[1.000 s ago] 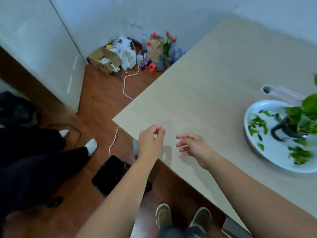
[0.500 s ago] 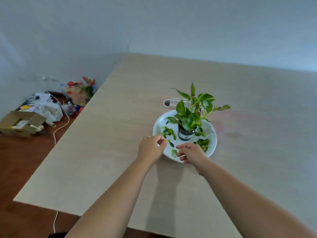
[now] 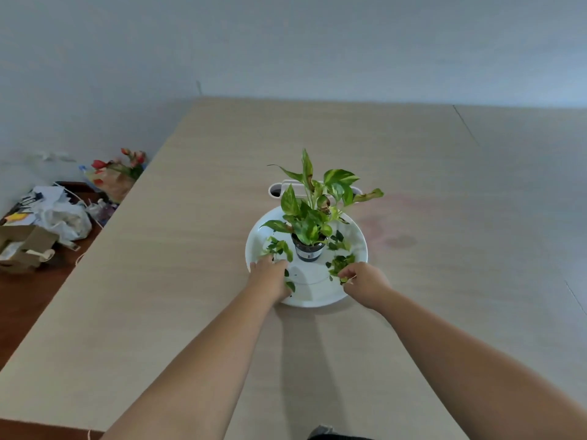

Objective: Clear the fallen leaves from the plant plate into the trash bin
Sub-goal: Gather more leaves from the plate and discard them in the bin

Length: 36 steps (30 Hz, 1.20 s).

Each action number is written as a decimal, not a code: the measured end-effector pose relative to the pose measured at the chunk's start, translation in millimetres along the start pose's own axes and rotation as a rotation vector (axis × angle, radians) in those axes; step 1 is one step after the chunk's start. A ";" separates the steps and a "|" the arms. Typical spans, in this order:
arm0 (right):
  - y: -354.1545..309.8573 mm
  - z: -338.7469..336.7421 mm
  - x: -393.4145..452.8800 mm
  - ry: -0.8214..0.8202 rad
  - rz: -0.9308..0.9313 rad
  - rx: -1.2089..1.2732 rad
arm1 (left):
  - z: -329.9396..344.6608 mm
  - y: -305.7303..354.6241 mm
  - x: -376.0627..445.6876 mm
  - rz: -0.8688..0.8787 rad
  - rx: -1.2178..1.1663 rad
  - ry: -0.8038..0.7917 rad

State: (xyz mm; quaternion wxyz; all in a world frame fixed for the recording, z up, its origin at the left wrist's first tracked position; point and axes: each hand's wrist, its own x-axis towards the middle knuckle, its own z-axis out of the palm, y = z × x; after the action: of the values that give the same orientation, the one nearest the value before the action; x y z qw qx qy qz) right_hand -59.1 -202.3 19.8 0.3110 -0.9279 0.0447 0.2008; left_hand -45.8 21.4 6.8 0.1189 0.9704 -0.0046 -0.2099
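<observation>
White and round, the plant plate [image 3: 355, 249] sits at the middle of the pale wooden worktop [image 3: 158, 296] in the head view, a small potted plant [image 3: 309, 217] standing at its centre in a dark pot. Fallen leaves [image 3: 279, 247] lie loose on the plate in clusters at about 9 o'clock, 3 o'clock and 5 o'clock of the pot. The left hand [image 3: 270, 277] rests over the plate's rim at 8 o'clock, its grip curled nearly closed onto the leaves there; whether it has any pinched cannot be told. The right hand [image 3: 365, 281] is at the rim at 4 o'clock, fingertips [image 3: 344, 276] drawn together in a pinching grip on a few small leaves. Behind the plate at 12 o'clock a white oblong object [image 3: 279, 189] lies on the worktop. On the floor at 9 o'clock are a cardboard box [image 3: 25, 249], plastic bags [image 3: 63, 217] and red flowers [image 3: 117, 173].
</observation>
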 end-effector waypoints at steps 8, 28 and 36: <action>1.3 11.3 26.5 -0.039 -0.053 -0.192 | 14.0 -0.4 25.3 0.025 -0.091 -0.033; 5.1 42.1 73.4 -0.089 -0.177 -0.467 | 20.3 -21.8 42.1 0.228 -0.266 0.119; 0.1 33.3 67.0 0.090 -0.002 0.022 | 7.0 -22.3 41.3 0.033 -0.668 0.223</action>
State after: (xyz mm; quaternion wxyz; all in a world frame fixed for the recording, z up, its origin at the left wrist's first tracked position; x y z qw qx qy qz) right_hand -9.3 -179.8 -31.2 0.3192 -0.9325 0.0598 0.1581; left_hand -11.9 39.0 -21.3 0.4327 0.8948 0.0618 -0.0907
